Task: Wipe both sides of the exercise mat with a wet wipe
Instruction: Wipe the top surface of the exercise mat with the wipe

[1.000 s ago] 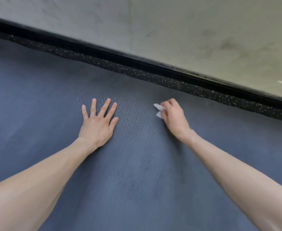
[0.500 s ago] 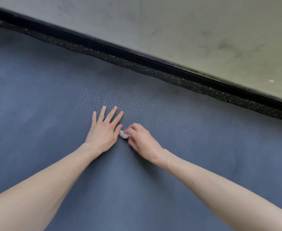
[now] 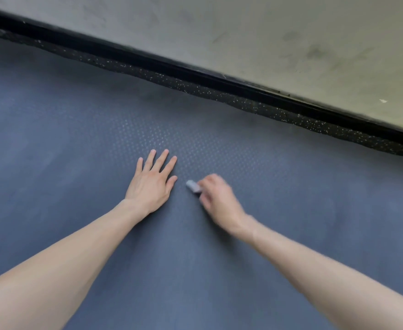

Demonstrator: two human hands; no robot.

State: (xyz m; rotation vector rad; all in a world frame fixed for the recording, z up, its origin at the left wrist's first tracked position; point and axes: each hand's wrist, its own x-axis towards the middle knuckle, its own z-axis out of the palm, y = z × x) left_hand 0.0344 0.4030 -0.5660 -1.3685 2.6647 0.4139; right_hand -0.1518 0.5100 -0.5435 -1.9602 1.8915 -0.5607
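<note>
A dark blue-grey exercise mat (image 3: 81, 177) with a fine dotted texture fills most of the view. My left hand (image 3: 151, 184) lies flat on it, fingers spread and straight. Just to its right, my right hand (image 3: 216, 198) grips a small folded white wet wipe (image 3: 193, 186) and presses it on the mat. The right hand is blurred by motion. Only the wipe's end shows beyond the fingers.
Beyond the mat's far edge runs a strip of black speckled rubber flooring (image 3: 219, 94), then a black baseboard (image 3: 195, 70) and a grey scuffed wall (image 3: 267, 39) running diagonally from upper left to lower right.
My right hand with the wipe swept from the far right in toward my left hand, then slid a little back to the right. My left hand stayed flat in place.
</note>
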